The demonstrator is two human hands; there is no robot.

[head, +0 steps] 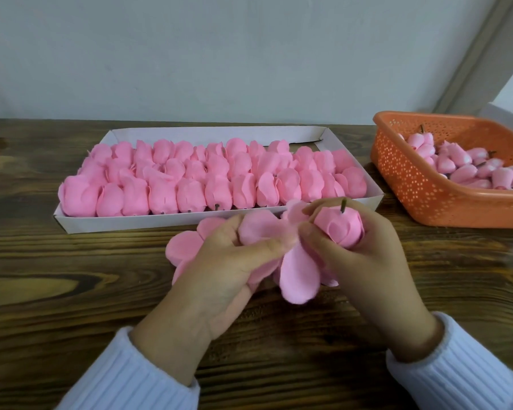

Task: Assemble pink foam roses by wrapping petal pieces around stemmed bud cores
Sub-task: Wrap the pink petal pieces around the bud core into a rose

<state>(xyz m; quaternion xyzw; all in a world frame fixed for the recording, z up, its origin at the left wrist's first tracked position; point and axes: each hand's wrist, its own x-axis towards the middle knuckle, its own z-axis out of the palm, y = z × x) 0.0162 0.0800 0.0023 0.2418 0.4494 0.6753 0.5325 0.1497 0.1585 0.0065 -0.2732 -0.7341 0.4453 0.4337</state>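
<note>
My left hand [219, 267] holds a stack of flat pink foam petal pieces [184, 247], thumb pressed on top of them. My right hand [364, 247] grips a pink rose [338, 227] with its short green stem [343, 205] pointing up. The right thumb and forefinger also pinch one petal piece [298, 276] that hangs down between the two hands. Both hands hover just above the wooden table [72, 291], in front of the white tray.
A white cardboard tray [367, 199] filled with rows of finished pink roses [190, 176] lies behind the hands. An orange perforated plastic basket [412, 184] with several stemmed bud cores [468, 170] stands at the right. A pale wall rises behind the table.
</note>
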